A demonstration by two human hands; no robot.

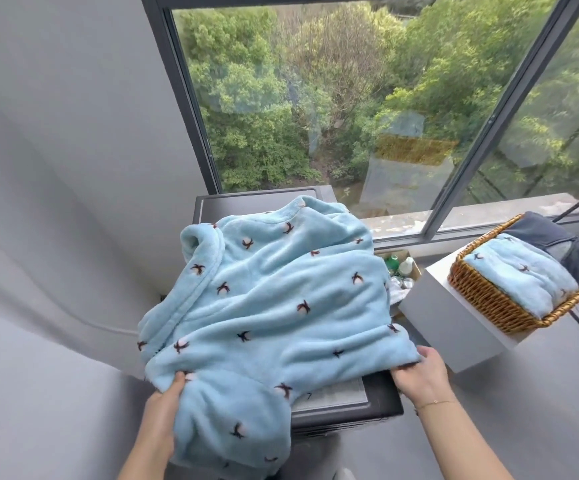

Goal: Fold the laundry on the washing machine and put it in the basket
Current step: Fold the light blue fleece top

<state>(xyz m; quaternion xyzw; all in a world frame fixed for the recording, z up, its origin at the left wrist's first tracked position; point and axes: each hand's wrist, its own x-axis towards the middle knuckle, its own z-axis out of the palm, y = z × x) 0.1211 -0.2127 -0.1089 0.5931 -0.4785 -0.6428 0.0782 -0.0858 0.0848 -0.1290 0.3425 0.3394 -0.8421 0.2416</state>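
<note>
Robe (pixel 274 299), pale blue fleece, lies spread over the washing machine (pixel 360 407), its hem hanging off the near edge. Your left hand (pixel 165 400) pinches the fabric at 7 o'clock; your right hand (pixel 419 372) grips its edge at 5 o'clock. Basket (pixel 488 299) at 3 o'clock holds folded laundry.

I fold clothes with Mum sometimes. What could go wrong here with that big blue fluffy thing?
Part of the blue robe hangs off the washing machine by the left hand, so it might slide down. The basket already holds folded clothes, so the robe may not fit.
</note>
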